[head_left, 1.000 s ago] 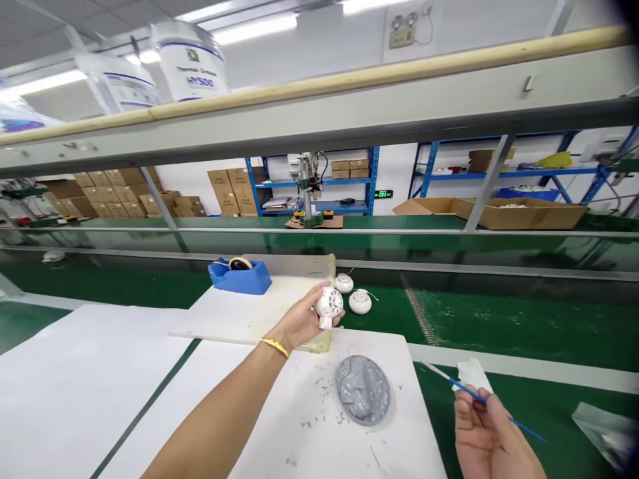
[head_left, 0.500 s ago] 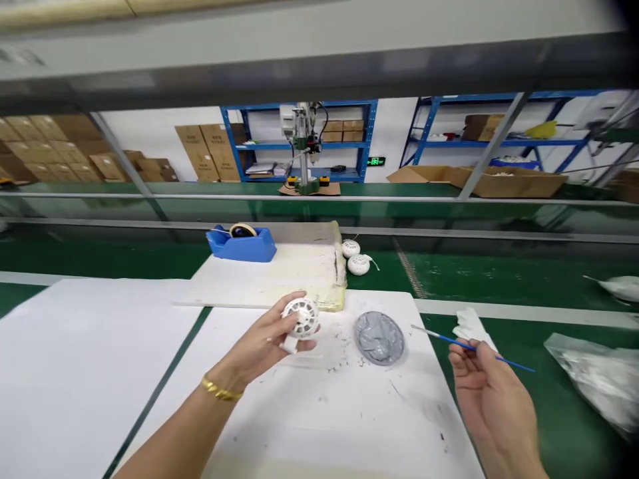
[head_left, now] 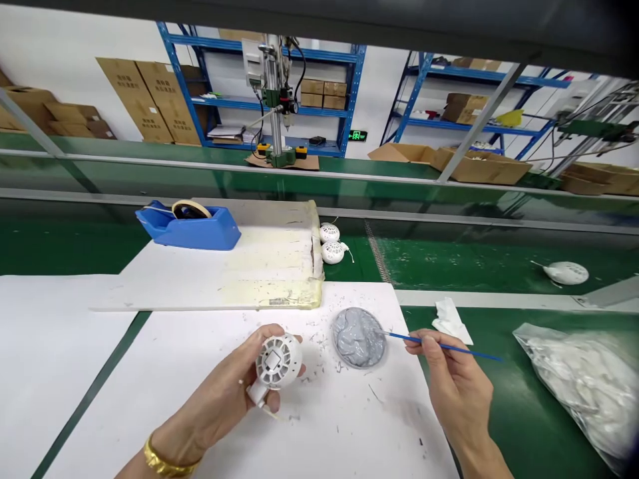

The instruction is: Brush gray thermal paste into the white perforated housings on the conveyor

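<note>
Green surface (head_left: 499, 266), big, running left to right. White sheet (head_left: 200, 426) over its near part, right edge slanting between the grey paste and the right hand. Pale board (head_left: 259, 259) lies at the sheet's far side, blue tape dispenser (head_left: 200, 229) on its far left. Clear bag (head_left: 589, 386) of white stuff at right, well apart from the sheet.

Left hand (head_left: 219, 392): narrow, fingers curled round the white vented part (head_left: 277, 361), thumb and fingertips on its sides. Right hand (head_left: 456, 386): pinched narrow on the blue brush (head_left: 449, 346), thumb against fingers.

Grey paste (head_left: 359, 337), a round patch on the sheet between the hands, near its right edge. White vented part is held above the sheet, left of the paste and apart from it. Slotted round face with a square centre points up, bit tilted; long axis goes from tab at near left to round body at far right.

Brush lies roughly left-right, tip left at the paste's right rim, handle end right and slightly nearer. Can't tell how deep the tip sits.

Room: sheet continues left of the left hand and nearer than the paste. Crumpled tissue (head_left: 450, 320) just beyond the right hand. Two white round units (head_left: 333, 252) just beside the board's right edge; another white unit (head_left: 566, 273) at far right.
</note>
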The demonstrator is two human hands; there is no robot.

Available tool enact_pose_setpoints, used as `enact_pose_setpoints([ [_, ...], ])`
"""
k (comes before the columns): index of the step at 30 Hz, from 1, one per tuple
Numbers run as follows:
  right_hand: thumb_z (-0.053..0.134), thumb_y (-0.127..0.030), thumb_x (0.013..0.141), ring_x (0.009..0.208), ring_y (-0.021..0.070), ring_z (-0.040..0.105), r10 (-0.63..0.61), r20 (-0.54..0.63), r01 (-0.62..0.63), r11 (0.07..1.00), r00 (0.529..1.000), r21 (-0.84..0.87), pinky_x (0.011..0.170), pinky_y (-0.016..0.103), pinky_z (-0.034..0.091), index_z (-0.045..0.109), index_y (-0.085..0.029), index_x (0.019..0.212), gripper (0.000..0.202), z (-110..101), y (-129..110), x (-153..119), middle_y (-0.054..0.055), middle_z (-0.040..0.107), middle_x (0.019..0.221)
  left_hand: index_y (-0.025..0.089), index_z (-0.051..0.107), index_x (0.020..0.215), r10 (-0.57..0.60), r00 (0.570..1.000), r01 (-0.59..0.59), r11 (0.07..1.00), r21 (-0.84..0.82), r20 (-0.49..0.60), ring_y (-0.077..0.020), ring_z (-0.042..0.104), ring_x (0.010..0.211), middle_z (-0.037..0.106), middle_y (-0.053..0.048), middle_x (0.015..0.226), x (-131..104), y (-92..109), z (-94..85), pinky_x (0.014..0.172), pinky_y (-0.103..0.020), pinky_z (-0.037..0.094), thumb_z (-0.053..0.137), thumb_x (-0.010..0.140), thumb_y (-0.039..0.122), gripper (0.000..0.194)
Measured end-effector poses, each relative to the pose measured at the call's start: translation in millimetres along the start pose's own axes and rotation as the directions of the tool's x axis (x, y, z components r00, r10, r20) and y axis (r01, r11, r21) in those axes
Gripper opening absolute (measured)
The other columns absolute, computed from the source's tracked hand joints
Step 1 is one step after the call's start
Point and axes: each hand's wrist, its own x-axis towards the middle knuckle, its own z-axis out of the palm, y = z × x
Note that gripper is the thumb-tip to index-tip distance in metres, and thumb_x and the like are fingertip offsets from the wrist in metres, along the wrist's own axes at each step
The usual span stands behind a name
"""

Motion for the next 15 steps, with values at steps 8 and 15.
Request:
enact_pose_setpoints([
  [8,0.054,-0.031,0.088,0.073,0.016,0.064,-0.051,0.089,0.065,0.984,0.995,-0.164,0.07,0.031,0.053,0.061,-0.021,0.094,0.014,2.4,10.1,4.2,0.004,0.066,0.09,0.025,0.05,0.101,-0.005,1.0,0.006,0.999,0.04,-0.024,-0.0168,0.058,0.087,0.054,-0.006,0.12,16.4,-16.7,13.1,0.054,-0.023,0.047,0.055,0.089,0.036,0.017],
  [15,0.052,-0.038,0.088,0.072,0.0157,0.064,0.001,0.077,0.018,0.968,0.997,-0.25,0.069,0.029,0.051,0.061,-0.021,0.091,0.02,6.2,13.7,6.2,0.003,0.067,0.086,0.023,0.053,0.1,0.014,0.998,-0.016,0.999,-0.042,-0.058,-0.0273,0.058,0.102,0.048,-0.009,0.132,24.6,-16.7,11.6,0.05,-0.022,0.048,0.058,0.086,0.036,0.02],
])
